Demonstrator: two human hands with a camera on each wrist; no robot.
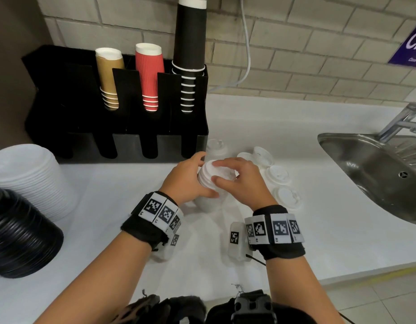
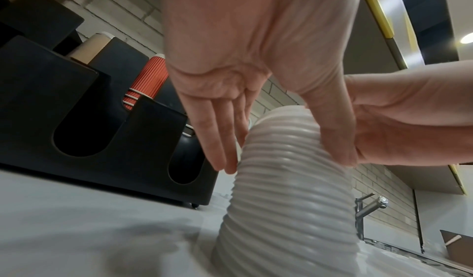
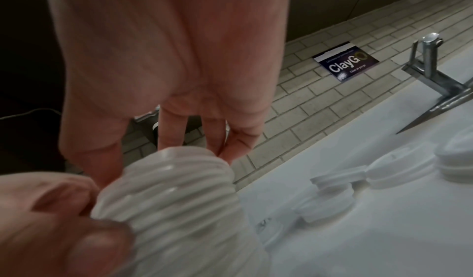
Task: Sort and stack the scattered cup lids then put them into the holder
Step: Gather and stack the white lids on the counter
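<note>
A tall stack of white ribbed cup lids stands on the white counter, just in front of the black holder's right end. My left hand grips the stack from the left, thumb in front and fingers behind. My right hand pinches its top from the right. In the left wrist view the stack rises between the fingers and thumb of my left hand. In the right wrist view my right hand caps the stack. Several loose white lids lie scattered to the right.
The holder carries brown, red and black cup stacks; its front slots look dark. Big piles of white lids and black lids sit at the left. A steel sink with a tap lies right.
</note>
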